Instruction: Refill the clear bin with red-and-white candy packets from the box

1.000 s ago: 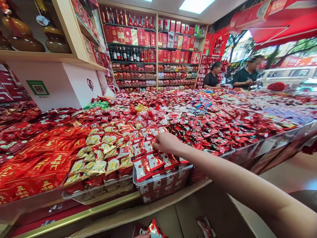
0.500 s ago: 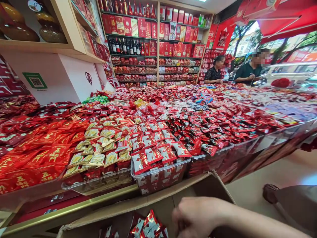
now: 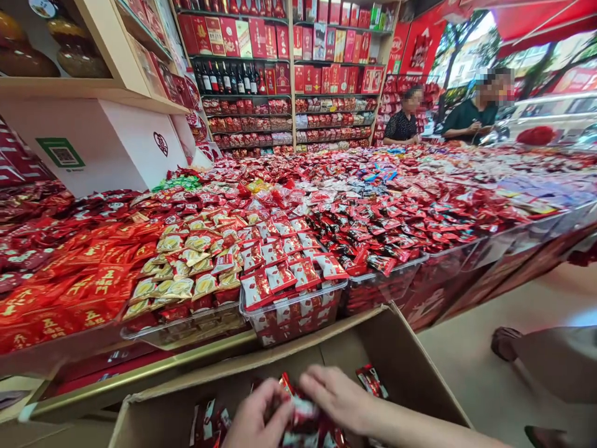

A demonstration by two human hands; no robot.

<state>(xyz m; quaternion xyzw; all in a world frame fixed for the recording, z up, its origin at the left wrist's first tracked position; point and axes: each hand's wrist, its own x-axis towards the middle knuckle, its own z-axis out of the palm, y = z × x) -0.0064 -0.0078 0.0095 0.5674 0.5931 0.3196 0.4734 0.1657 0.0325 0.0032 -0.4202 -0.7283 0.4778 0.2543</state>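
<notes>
Both hands are low inside an open cardboard box (image 3: pixel 410 367), over red-and-white candy packets (image 3: pixel 305 414). My left hand (image 3: pixel 261 414) has its thumb and fingers curled against the packets from the left. From the right, my right hand (image 3: pixel 342 398) meets it, fingers bent over the same small heap, with packets between the two hands. Just beyond the box stands a clear plastic bin (image 3: pixel 298 314) filled with neat rows of similar red-and-white packets (image 3: pixel 305 274). More loose packets lie in the box to either side of my hands.
Heaped candy bins cover the long counter, with red packets (image 3: pixel 107 280) and gold packets (image 3: pixel 180 286) at left. A gold rail (image 3: pixel 135 376) runs along the counter front. Two people stand at the far right; another person's leg (image 3: pixel 559 361) is near right. Stocked shelves (image 3: pixel 291 74) line the back.
My left hand has come into view. My right hand has moved slightly left, onto the packets beside it. The view has shifted, showing more of the box.
</notes>
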